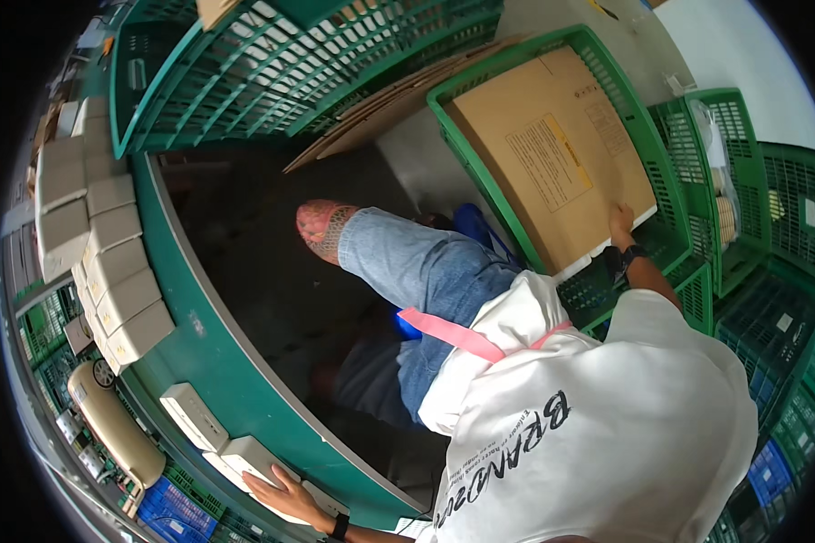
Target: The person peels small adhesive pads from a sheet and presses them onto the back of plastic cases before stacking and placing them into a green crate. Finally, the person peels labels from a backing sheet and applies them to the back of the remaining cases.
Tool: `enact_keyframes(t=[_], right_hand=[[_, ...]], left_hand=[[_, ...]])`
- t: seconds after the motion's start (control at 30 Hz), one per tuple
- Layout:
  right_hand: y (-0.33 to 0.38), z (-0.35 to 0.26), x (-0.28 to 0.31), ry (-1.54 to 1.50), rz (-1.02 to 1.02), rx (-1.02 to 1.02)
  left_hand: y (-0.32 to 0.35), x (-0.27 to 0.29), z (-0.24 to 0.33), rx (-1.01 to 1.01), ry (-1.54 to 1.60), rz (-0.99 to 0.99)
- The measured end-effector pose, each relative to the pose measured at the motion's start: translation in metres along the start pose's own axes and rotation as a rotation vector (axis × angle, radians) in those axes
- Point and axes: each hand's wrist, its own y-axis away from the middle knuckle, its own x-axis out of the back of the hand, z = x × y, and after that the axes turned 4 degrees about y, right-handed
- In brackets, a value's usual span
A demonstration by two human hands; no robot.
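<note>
My right hand, with a dark watch on the wrist, reaches out to the far right and grips the near edge of a flat brown cardboard box. The box lies tilted inside a green plastic crate. My left hand, with a dark band on the wrist, lies flat with spread fingers on a white box at the rim of the green table. My white shirt, blue jeans and a pink shoe fill the middle of the view.
Rows of white boxes line the green table on the left. An overturned green crate and loose cardboard sheets lie beyond my foot. More green crates stack up on the right, and a blue crate sits low on the left.
</note>
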Motion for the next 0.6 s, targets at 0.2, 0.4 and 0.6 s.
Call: enact_keyframes(t=[0.2,0.4,0.6], right_hand=[[0.076,0.092,-0.004,-0.075,-0.121,-0.468],[0.093,0.082,-0.04,-0.318,-0.145,-0.105],[0.069,0.057,0.007,-0.67,-0.225,-0.72]], left_hand=[[-0.009,0.009,0.042,0.079,0.017,0.179],[-0.028,0.006,0.134,-0.324,0.165,0.248],[-0.028,-0.002,0.177,-0.355,0.388,0.209]])
